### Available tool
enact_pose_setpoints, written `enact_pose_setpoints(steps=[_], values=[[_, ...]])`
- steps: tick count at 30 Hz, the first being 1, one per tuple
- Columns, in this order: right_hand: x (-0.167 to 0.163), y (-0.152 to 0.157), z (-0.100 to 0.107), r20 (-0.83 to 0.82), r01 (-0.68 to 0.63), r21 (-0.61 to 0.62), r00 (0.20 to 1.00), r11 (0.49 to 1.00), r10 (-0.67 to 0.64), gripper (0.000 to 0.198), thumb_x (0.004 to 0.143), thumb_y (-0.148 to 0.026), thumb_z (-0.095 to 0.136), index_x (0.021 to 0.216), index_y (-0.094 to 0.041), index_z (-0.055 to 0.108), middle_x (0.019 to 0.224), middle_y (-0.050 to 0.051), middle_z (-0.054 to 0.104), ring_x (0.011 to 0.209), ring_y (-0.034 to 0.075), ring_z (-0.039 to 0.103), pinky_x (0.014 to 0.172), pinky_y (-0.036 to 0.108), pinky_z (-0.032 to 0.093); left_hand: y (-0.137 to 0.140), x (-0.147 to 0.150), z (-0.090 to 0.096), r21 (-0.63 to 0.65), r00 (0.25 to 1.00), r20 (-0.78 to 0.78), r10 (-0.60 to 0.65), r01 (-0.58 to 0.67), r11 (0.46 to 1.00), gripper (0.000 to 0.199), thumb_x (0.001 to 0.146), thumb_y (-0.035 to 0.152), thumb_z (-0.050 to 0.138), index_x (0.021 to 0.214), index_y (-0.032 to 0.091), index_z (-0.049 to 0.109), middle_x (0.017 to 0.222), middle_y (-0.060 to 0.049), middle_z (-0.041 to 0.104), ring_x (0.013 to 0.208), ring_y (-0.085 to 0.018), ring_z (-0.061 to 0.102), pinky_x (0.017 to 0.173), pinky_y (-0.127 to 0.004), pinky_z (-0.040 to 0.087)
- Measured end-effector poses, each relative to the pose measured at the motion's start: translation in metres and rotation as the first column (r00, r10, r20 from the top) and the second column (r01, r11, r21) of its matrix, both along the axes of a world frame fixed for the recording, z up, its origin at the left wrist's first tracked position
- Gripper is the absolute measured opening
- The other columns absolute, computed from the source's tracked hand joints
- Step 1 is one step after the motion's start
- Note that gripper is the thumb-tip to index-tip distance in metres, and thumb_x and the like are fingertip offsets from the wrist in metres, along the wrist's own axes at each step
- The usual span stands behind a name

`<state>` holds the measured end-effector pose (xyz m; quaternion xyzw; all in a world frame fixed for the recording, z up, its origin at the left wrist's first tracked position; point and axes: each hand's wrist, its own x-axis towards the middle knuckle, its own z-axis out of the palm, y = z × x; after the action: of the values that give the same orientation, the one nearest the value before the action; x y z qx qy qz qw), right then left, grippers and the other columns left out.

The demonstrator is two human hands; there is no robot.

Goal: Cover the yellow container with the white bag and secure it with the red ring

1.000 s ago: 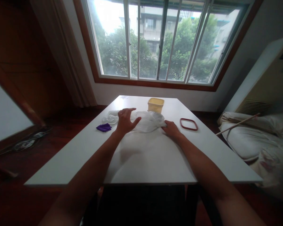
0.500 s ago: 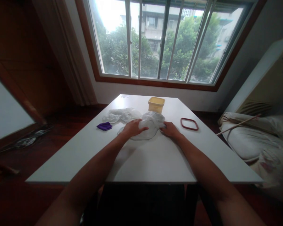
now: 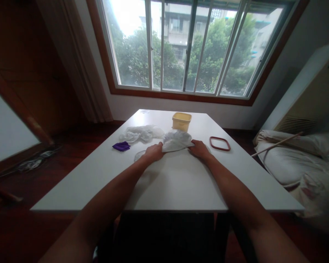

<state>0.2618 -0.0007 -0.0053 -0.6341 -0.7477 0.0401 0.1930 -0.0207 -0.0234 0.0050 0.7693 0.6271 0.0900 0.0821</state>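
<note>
A thin white plastic bag (image 3: 177, 141), crumpled at the back, is stretched between my two hands over the white table (image 3: 178, 186). My left hand (image 3: 154, 152) pinches the bag's near left edge, thumb on top. At the near right edge, my right hand (image 3: 199, 149) grips it with curled fingers. Directly behind the bag stands a yellow square tub (image 3: 181, 122), its lower part hidden. Beside my left wrist lies a clear, roundish flat piece (image 3: 139, 156), partly covered; I cannot tell what it is.
Another crumpled white bag (image 3: 142, 133) lies at the back left, with a folded purple cloth (image 3: 121, 146) in front of it. A reddish-brown rectangular ring (image 3: 219, 143) rests on the right. Beyond the table's right edge are a covered bulky item (image 3: 285, 160) and a stick (image 3: 276, 144).
My left hand has gone from lying spread on the bag to gripping its edge. The bag's near part, which lay flat toward me, is now drawn up and taut between my hands.
</note>
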Motion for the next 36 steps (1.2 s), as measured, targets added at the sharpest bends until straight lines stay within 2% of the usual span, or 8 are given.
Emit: enact_pose_setpoints(steps=[7,13,15,18,21,27,31,36], values=[[0.007,0.006,-0.001,-0.049,0.026,0.008,0.998,1.000,-0.026,0.022,0.090,-0.036,0.057,0.100,-0.020,0.067,0.099,0.008,0.074,0.090,0.019,0.067,0.074,0.025,0.042,0.020,-0.028,0.013,-0.038,0.982,0.134,0.131,-0.127,0.991,0.021,0.081,0.029,0.058,0.093,0.015,0.068,0.108,-0.018,0.070,0.108,-0.034,0.064,0.088,-0.039,0.047],[0.000,0.004,0.003,0.068,0.092,0.014,0.993,0.996,-0.093,0.026,0.093,-0.037,0.051,0.105,-0.018,0.065,0.102,0.012,0.073,0.094,0.022,0.067,0.073,0.027,0.042,0.017,-0.027,0.023,-0.211,0.890,0.449,0.072,0.028,0.977,0.042,0.090,0.040,0.041,0.078,0.013,0.070,0.088,-0.013,0.073,0.081,-0.023,0.068,0.073,-0.031,0.052],[-0.003,0.001,0.006,0.120,0.103,0.015,0.987,0.995,-0.105,0.027,0.094,-0.037,0.049,0.107,-0.018,0.063,0.104,0.013,0.072,0.096,0.024,0.067,0.074,0.028,0.043,0.014,-0.022,0.023,-0.323,0.676,0.726,0.125,0.175,0.930,0.043,0.090,0.040,0.040,0.072,0.012,0.068,0.079,-0.012,0.072,0.073,-0.021,0.068,0.071,-0.030,0.054],[-0.012,-0.006,0.009,0.214,0.081,0.009,0.973,0.997,-0.082,0.027,0.093,-0.035,0.049,0.110,-0.018,0.062,0.107,0.015,0.071,0.098,0.027,0.067,0.075,0.031,0.045,0.012,-0.012,0.023,-0.342,0.129,0.939,0.318,0.425,0.838,0.030,0.087,0.034,0.050,0.075,0.012,0.067,0.074,-0.009,0.070,0.072,-0.020,0.069,0.074,-0.031,0.056],[-0.031,-0.015,0.010,0.295,-0.022,0.004,0.955,1.000,0.019,0.026,0.091,-0.030,0.050,0.112,-0.019,0.061,0.110,0.014,0.071,0.099,0.028,0.067,0.078,0.033,0.046,0.010,-0.004,0.021,-0.250,-0.071,0.944,0.323,0.484,0.838,0.029,0.085,0.034,0.061,0.104,0.014,0.069,0.097,-0.009,0.074,0.063,-0.015,0.067,0.066,-0.030,0.056],[-0.069,-0.038,0.011,0.268,-0.362,-0.009,0.897,0.932,0.351,0.021,0.086,-0.026,0.052,0.102,-0.016,0.061,0.107,0.015,0.071,0.094,0.026,0.068,0.079,0.033,0.047,0.002,0.006,0.010,-0.091,0.057,0.996,0.072,0.490,0.867,0.065,0.075,0.031,0.079,0.135,0.020,0.056,0.138,-0.014,0.059,0.084,-0.017,0.068,0.073,-0.028,0.055],[-0.074,-0.049,0.013,0.107,-0.547,0.038,0.835,0.837,0.540,0.028,0.077,-0.025,0.059,0.104,-0.015,0.058,0.105,0.014,0.071,0.092,0.025,0.067,0.076,0.030,0.048,0.004,0.005,-0.002,0.006,0.205,0.968,-0.142,0.549,0.836,0.062,0.072,0.037,0.081,0.126,0.014,0.063,0.122,-0.013,0.068,0.111,-0.027,0.063,0.093,-0.035,0.050],[-0.062,-0.047,0.018,-0.068,-0.606,0.118,0.786,0.787,0.615,0.023,0.074,-0.020,0.060,0.098,-0.017,0.060,0.092,0.008,0.072,0.079,0.021,0.066,0.070,0.027,0.047,0.009,-0.001,-0.007,-0.004,0.547,0.731,-0.408,0.601,0.799,0.039,0.070,0.041,0.080,0.094,0.012,0.072,0.088,-0.006,0.073,0.082,-0.020,0.065,0.076,-0.030,0.051]])
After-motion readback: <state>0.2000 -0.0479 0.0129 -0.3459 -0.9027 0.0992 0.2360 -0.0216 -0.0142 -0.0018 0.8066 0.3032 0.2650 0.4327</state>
